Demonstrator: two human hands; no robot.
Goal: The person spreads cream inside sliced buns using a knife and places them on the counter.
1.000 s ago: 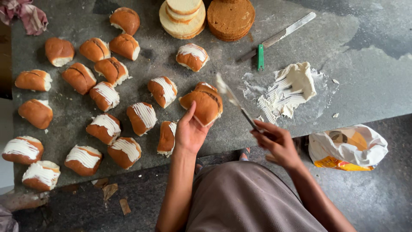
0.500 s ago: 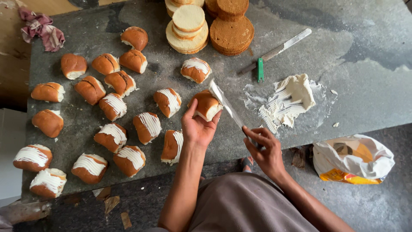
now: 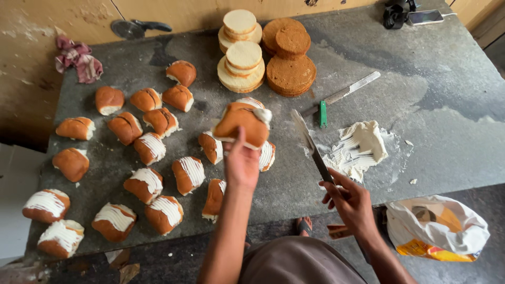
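A brown bun (image 3: 243, 125) with white cream at its upper right edge is held up above the grey stone counter (image 3: 452, 105), over the middle of the slab. It is gripped by the left hand (image 3: 241, 164), thumb on the near face and fingers behind it. A long-bladed knife (image 3: 311, 147) is held by the right hand (image 3: 351, 201), which is closed around the handle, with the blade pointed away and up to the left, just to the right of the bun and apart from it.

A mound of white cream (image 3: 359, 148) is spread on the counter beside the blade. A second knife with a green handle (image 3: 339, 97) lies beyond it. To the left, many halved buns are laid out, some spread with cream (image 3: 152, 181), others left plain (image 3: 125, 126). At the far edge, round sponge layers are stacked: pale ones (image 3: 241, 66) and darker brown ones (image 3: 289, 71) side by side. A crumpled cloth (image 3: 79, 60) lies at the far left corner. A plastic bag (image 3: 436, 229) sits on the floor to the lower right.
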